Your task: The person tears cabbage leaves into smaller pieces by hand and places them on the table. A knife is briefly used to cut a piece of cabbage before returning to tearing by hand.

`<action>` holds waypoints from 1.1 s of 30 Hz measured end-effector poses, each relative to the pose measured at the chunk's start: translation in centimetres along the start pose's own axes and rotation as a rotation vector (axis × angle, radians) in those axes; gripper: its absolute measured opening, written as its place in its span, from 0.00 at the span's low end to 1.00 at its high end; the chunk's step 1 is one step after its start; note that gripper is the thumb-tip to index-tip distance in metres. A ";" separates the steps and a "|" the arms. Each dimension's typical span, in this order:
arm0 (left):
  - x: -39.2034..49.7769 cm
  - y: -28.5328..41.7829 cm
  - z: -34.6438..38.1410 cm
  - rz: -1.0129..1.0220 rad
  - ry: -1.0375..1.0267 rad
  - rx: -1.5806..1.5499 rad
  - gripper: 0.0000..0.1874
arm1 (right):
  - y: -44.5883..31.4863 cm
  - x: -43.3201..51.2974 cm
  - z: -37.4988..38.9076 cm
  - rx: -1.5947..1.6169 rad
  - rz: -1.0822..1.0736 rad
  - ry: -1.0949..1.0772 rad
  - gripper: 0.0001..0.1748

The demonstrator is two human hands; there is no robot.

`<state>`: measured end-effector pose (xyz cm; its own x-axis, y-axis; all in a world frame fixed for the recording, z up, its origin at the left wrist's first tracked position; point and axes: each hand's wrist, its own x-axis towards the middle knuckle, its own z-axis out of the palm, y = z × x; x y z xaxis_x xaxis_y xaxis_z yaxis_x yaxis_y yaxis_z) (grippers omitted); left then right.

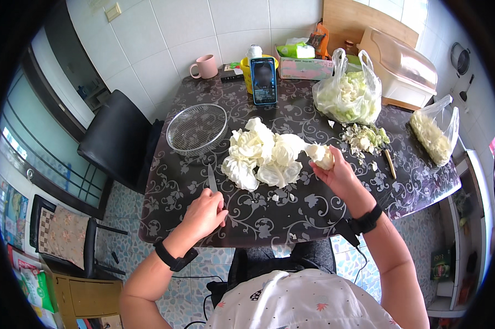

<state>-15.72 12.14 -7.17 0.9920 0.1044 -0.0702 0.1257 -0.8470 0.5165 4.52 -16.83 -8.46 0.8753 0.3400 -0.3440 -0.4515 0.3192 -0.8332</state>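
Observation:
My left hand [202, 211] is closed around the handle of a kitchen knife. The knife's blade [211, 179] points away from me, low over the table left of a heap of pale cabbage leaves [255, 152]. My right hand [338, 174] grips a small whitish cabbage chunk [322, 158], perhaps the core, at the heap's right edge. Part of that chunk is hidden by my fingers. Beyond the knife stands a round wire mesh basket [197, 129]. Small cabbage scraps [275, 198] lie in front of the leaves.
Chopped trimmings [365, 137] and a wooden-coloured stick or handle [390, 163] lie at right. Behind them stands a plastic bag of cabbage [348, 96]; another filled bag [432, 133] is near the right edge. A phone [264, 82] leans at the back, near a pink mug [206, 66].

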 end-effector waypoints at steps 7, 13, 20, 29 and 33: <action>-0.8 -0.6 -0.2 -0.075 0.107 0.237 0.21 | 0.8 -3.9 -0.9 -0.258 -0.102 -0.041 0.19; -1.7 -1.3 0.1 -0.091 0.179 0.416 0.14 | 1.8 -5.2 -1.0 -0.570 -0.221 -0.234 0.18; -2.7 -2.6 1.5 0.016 0.387 0.403 0.04 | 3.3 -4.9 -2.1 -0.930 -0.578 -0.103 0.22; -5.2 2.8 3.1 -0.282 0.158 -0.454 0.11 | 2.4 -6.2 -2.6 -1.319 -0.702 -0.162 0.36; -5.4 5.9 5.5 -0.107 0.198 -0.467 0.28 | 2.6 -6.3 -2.7 -1.268 -0.606 -0.105 0.33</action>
<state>-20.38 3.75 -8.42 0.9499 0.3126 -0.0040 0.1709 -0.5082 0.8441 -1.67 -20.53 -9.60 0.8325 0.5206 0.1898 0.4952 -0.5454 -0.6763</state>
